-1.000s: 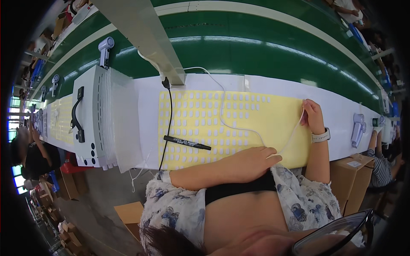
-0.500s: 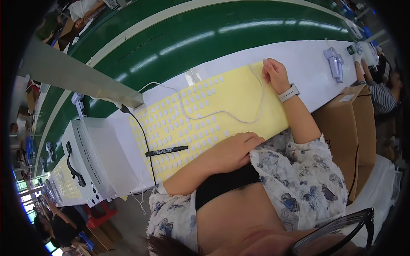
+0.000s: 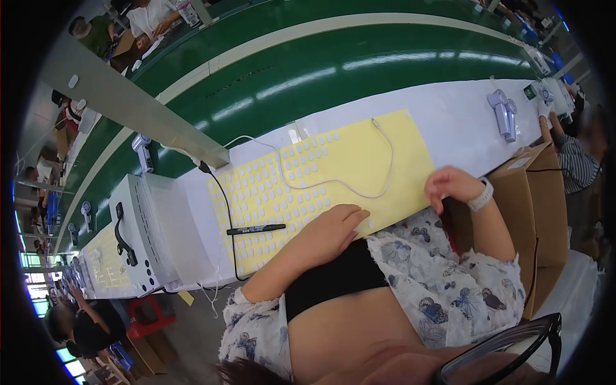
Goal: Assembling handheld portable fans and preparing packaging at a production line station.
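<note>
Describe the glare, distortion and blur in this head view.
Head view: fisheye bends the white bench and green belt into arcs, with a black rim round the picture; pale streaks of lamp glare lie along the belt; the yellow sheet and pen are sharp; the glasses at the lower edge are blurred.

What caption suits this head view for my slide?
Left hand rests on yellow sheet; right hand at its edge.

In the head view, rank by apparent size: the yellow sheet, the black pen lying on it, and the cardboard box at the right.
1. yellow sheet, largest.
2. cardboard box, smaller, though partly hidden by the right forearm.
3. black pen, by far the smallest.
</note>
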Demonstrator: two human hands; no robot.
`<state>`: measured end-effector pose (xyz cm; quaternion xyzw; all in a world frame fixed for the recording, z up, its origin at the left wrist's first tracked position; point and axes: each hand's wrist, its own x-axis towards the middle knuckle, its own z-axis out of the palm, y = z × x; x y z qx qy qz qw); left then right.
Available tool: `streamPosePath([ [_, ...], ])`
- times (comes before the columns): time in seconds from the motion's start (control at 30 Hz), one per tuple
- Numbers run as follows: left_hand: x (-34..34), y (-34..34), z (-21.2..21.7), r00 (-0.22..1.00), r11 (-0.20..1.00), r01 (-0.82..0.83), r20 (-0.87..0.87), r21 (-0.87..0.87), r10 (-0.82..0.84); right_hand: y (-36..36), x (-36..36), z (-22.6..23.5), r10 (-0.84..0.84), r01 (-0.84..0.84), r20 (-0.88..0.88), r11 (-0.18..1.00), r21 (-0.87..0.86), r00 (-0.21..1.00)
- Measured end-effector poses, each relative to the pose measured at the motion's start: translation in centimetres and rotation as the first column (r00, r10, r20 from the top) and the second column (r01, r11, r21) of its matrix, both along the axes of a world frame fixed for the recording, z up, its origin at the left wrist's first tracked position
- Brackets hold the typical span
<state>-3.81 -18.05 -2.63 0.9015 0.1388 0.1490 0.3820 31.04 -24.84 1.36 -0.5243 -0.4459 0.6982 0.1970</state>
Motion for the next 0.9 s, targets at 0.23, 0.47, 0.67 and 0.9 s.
streamPosePath([
  [0.23, 0.6, 1.3, -0.4, 0.999, 1.000, -0.012, -0.033, -0.007, 0.012, -14.9, 6.3, -13.3, -0.119, 0.107, 0.008, 0.866, -0.488, 0.993],
  [0.47, 1.5, 1.4, 0.2, 0.998, 1.000, 0.011, -0.058, -0.028, -0.013, -19.5, 5.4, -22.5, -0.876, 0.810, 0.203, 0.285, -0.513, 0.437],
  [0.67, 1.5, 1.7, -0.2, 0.997, 0.996, 0.025, -0.068, -0.081, -0.031, -18.5, 2.6, -27.2, -0.818, 0.759, 0.148, 0.428, -0.491, 0.556],
  [0.9, 1.5, 3.3, -1.9, 0.999, 0.958, -0.040, -0.031, -0.282, 0.033, -16.1, 0.5, -31.2, -0.736, 0.700, 0.109, 0.574, -0.424, 0.669],
])
